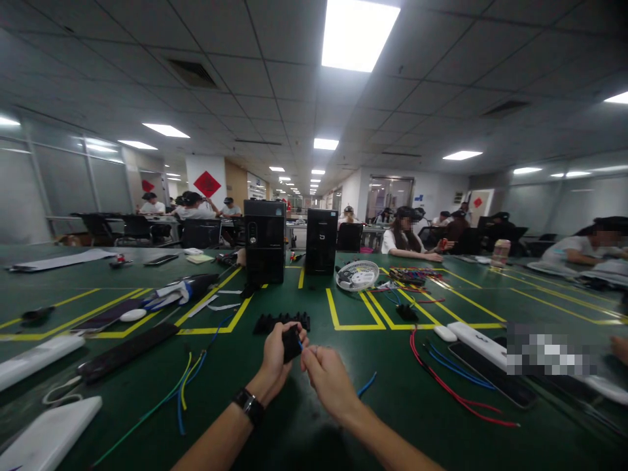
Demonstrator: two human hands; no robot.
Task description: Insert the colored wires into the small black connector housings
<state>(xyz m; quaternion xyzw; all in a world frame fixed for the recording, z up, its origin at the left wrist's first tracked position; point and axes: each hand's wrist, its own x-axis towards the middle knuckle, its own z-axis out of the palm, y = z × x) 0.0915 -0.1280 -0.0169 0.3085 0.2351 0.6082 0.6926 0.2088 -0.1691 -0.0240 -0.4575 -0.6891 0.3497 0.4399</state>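
Note:
My left hand (279,360), with a black watch on its wrist, is closed round a small black block (291,345) above the table's near middle. Against the block's right side, my right hand (321,373) pinches a short bit of blue wire (301,346); whether its tip is inside the block is hidden. A blue wire end (367,384) shows to the right of that hand, and I cannot tell if it is the same wire. Just beyond my hands lies a black ridged strip (267,323). Another small black ridged piece (406,312) lies farther right.
Loose green, yellow and blue wires (182,386) lie left; red wires (454,389) and blue wires (461,369) lie right. Beyond stand two black computer towers (265,242) and a white basket (357,276). White power banks (478,347) and phones flank the green table (275,432). People sit farther off.

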